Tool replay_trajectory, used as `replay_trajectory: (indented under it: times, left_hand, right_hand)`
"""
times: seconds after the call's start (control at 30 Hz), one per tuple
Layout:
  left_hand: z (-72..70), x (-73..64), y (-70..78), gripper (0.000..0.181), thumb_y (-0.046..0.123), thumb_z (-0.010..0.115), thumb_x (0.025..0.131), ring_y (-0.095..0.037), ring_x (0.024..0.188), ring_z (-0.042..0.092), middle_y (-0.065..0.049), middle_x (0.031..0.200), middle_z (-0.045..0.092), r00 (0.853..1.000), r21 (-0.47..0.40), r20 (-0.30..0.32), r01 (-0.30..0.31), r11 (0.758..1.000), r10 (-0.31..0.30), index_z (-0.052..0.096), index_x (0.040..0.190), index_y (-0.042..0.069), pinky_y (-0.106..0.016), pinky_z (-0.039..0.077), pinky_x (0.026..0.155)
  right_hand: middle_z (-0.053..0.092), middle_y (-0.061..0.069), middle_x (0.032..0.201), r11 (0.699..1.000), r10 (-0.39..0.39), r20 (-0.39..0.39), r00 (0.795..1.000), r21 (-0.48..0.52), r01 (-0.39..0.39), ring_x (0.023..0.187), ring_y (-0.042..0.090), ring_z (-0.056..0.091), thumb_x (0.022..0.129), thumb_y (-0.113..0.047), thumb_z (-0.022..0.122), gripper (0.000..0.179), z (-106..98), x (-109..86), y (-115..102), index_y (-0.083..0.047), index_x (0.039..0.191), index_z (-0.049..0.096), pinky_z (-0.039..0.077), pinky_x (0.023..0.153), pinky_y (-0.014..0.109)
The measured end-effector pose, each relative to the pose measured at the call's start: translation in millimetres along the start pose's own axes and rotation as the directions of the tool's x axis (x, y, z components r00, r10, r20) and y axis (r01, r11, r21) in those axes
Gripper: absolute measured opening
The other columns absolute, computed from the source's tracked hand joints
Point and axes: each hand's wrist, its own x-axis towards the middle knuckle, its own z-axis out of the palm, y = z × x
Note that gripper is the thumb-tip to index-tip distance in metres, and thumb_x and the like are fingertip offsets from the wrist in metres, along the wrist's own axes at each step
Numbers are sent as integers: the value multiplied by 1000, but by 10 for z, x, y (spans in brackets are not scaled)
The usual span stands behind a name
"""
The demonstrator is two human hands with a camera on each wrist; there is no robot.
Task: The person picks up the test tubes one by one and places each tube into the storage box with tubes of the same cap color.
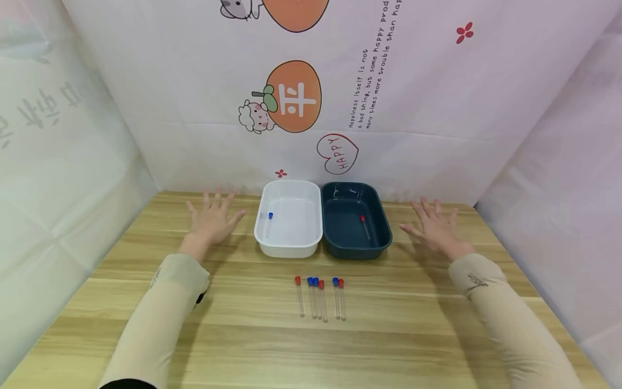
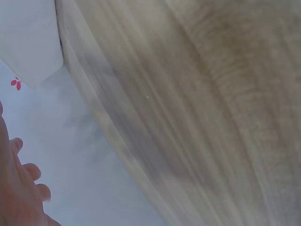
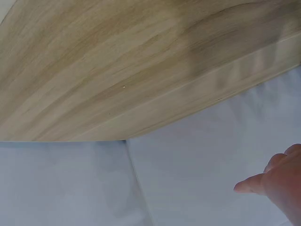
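My left hand [image 1: 211, 220] is spread with straight fingers over the back left of the table, left of the white tray [image 1: 289, 252]. On the other side my right hand [image 1: 436, 229] spreads its fingers to the right of the dark blue tray [image 1: 357, 253]. Neither hand holds anything. One blue-capped tube [image 1: 270, 216] lies in the white tray, and one red-capped tube [image 1: 363, 219] lies in the dark tray. In front of the trays several clear test tubes with red or blue caps lie in a row, among them a red-capped tube [image 1: 299, 297] at the left end.
The two trays stand side by side near the back edge of the wooden table [image 1: 272, 351]. A white printed cloth [image 1: 413, 151] hangs right behind them, and more cloth closes off the left and right sides.
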Motion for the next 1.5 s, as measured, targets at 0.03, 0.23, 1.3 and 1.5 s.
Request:
replay_trajectory:
  times: [0.03, 0.23, 1.3, 1.5]
  left_hand:
    - [-4, -2, 4, 82, 68, 20, 104, -50, 148, -20, -22, 168, -11, 1000, 0, 2, -2, 1000, 2, 7, 167, 17, -74, -22, 104]
    - [-29, -22, 30, 82, 70, 20, 103, -50, 149, -17, -21, 168, -9, 1000, -9, 3, -17, 1000, 17, 6, 167, 19, -73, -21, 106]
    - [-169, -141, 214, 80, 63, 27, 106, -47, 152, -5, -14, 170, -3, 996, -41, -22, -82, 996, 81, 5, 167, 16, -69, -11, 114]
    - [-180, -168, 252, 80, 64, 28, 106, -46, 153, -5, -14, 170, -3, 996, -65, -34, -86, 994, 84, 5, 167, 16, -70, -9, 114]
  right_hand:
    - [-8, 26, 167, 1000, -4, -1, 1000, -2, 4, 148, 53, -15, 104, -59, 46, 90, -9, -7, 2, -7, 165, 5, -22, 102, 78]
    - [-4, 26, 168, 999, -32, -3, 999, -32, 32, 149, 53, -13, 105, -59, 46, 89, -65, -45, 16, -8, 165, 5, -18, 104, 78]
    - [14, 26, 167, 959, -280, -89, 956, -66, 275, 151, 51, 8, 104, -46, 57, 79, -157, -320, -337, -3, 162, 23, 6, 113, 76]
    - [13, 23, 168, 949, -314, -91, 945, -46, 311, 153, 48, 5, 104, -46, 58, 79, -110, -380, -434, -4, 162, 25, 4, 116, 71]
